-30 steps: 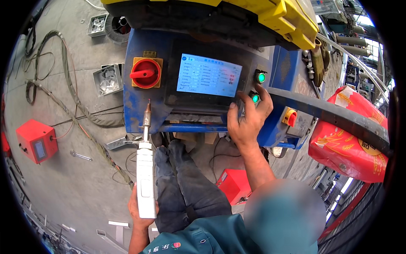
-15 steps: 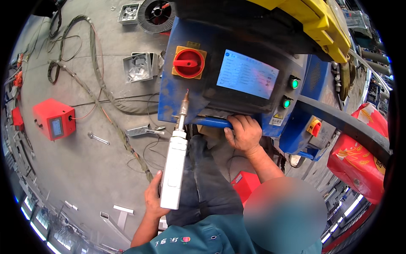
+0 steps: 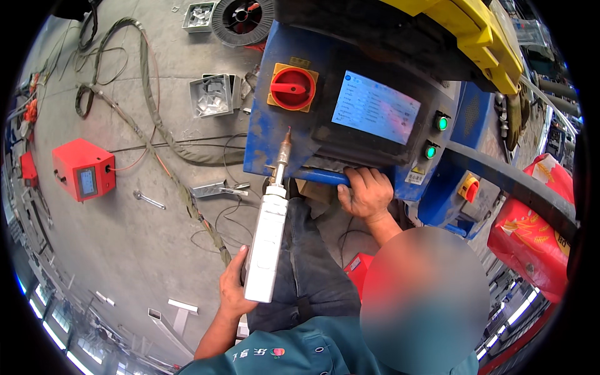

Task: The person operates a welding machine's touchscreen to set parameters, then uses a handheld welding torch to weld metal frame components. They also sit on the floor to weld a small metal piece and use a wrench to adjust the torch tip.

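My left hand (image 3: 236, 284) is closed around the lower part of a white handheld welding gun (image 3: 267, 247). Most of the fingers are hidden behind its boxy body. The gun's narrow copper-coloured nozzle (image 3: 285, 145) points away from me, in front of a blue machine cabinet (image 3: 259, 134). On the blue bar handle (image 3: 315, 175) along the cabinet's near edge, my right hand (image 3: 367, 192) rests with fingers curled over. Above the hands are a lit screen (image 3: 375, 107), a red rotary switch (image 3: 292, 89) on a yellow plate, and a green lit button (image 3: 442, 123).
Thick sleeved cables (image 3: 147, 94) snake across the floor at left, near a red box with a display (image 3: 84, 172) and a wrench (image 3: 149, 200). Bins of metal pieces (image 3: 214, 97) and a wire spool (image 3: 242, 19) stand farther off. A red sack (image 3: 531, 231) lies at right.
The cabinet and floor objects appear slightly farther right in view. The welding gun has shifted right and a little up with my left hand. My right hand stays on the handle.
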A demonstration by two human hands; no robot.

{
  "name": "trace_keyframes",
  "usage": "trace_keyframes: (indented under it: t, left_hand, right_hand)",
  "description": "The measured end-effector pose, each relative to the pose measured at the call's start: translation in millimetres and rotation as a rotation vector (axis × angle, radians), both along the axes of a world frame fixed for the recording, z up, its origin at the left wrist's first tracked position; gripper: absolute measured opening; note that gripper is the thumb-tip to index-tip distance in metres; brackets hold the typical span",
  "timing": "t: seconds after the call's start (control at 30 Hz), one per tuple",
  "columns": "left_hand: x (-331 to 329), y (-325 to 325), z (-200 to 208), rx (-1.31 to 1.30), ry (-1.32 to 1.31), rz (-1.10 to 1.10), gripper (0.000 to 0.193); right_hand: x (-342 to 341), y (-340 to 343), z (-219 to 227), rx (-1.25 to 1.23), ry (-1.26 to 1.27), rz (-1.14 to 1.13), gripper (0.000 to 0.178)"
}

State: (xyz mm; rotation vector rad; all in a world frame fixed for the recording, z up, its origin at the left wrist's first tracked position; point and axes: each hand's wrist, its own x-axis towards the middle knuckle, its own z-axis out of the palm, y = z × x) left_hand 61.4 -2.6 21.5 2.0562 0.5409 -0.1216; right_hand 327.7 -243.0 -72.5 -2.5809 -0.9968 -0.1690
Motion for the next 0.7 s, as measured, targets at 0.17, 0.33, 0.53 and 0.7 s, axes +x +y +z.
trace_keyframes:
  t: [0.17, 0.33, 0.53, 0.7]
  left_hand:
    - [-4.5, -1.7, -2.5, 0.051, -0.003, -0.007, 0.049]
    - [7.5, 7.2, 14.0, -0.085, 0.229, 0.009, 0.082]
    - [13.4, 9.5, 30.8, -0.066, 0.131, 0.027, 0.082]
    - [7.4, 11.4, 63.9, -0.101, 0.068, -0.014, 0.084]
  right_hand:
    - [-3.0, 0.3, 0.4, -0.041, -0.001, -0.017, 0.033]
    - [-1.0, 4.8, 11.2, -0.129, 0.187, -0.058, 0.044]
    - [29.9, 3.7, 33.8, -0.468, 0.670, 0.034, 0.062]
    - [36.3, 1.0, 31.5, -0.448, 0.735, 0.080, 0.070]
